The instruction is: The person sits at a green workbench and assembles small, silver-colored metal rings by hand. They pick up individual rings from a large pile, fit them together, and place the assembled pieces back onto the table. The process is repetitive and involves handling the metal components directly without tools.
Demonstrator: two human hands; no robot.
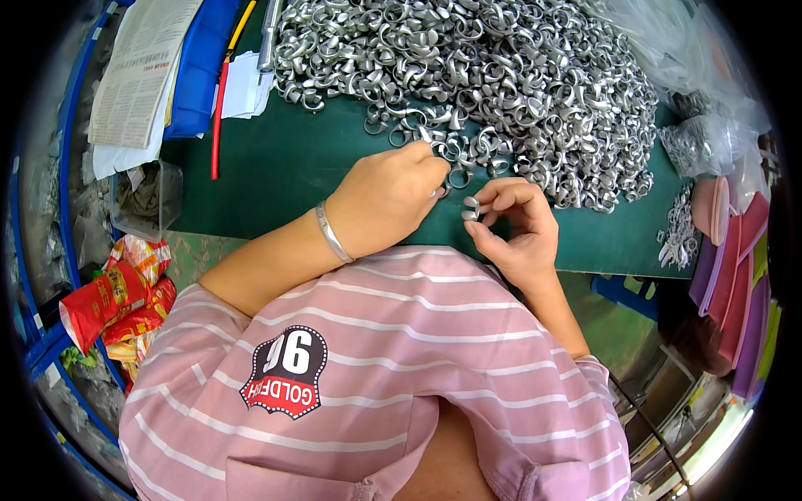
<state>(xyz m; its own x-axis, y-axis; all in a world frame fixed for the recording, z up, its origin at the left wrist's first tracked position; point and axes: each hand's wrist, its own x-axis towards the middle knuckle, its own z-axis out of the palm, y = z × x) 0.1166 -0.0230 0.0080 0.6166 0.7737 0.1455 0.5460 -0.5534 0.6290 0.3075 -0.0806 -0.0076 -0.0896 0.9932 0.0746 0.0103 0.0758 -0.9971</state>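
Observation:
Between the thumb and fingers of my right hand (520, 224) is a silver-grey metal ring (470, 203) with a flat oval face. My left hand (388, 199) is closed, its knuckles up and its fingertips mostly hidden. A bit of grey metal shows at those fingertips, but whether they grip it I cannot tell. Just beyond both hands lie several loose rings (489, 144), at the near edge of a big heap of similar rings (468, 54) on the dark green tabletop (276, 159).
On the left are a red and yellow rod (220, 117), a blue tray (196, 79), a newspaper (138, 79) and a clear plastic box (170, 196). Clear plastic bags (702, 146) and a small pile of metal pieces (681, 230) lie at the right. Red snack packets (113, 301) sit below left.

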